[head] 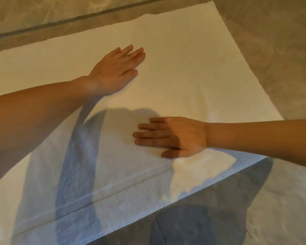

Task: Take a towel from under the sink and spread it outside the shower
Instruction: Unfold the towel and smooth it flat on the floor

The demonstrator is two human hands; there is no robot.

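A large white towel point(193, 68) lies spread flat on the tiled floor and fills most of the view. My left hand point(116, 71) rests palm down on its middle, fingers together and pointing to the far right. My right hand point(177, 137) lies flat on the towel nearer to me, fingers stretched out and pointing left. Neither hand grips the cloth. A woven band runs across the towel near its front edge. Shadows of my arms fall over the near half.
Grey-brown stone floor tiles point(272, 50) surround the towel at right and front. A dark groove or threshold line point(64, 22) crosses the floor just beyond the towel's far edge.
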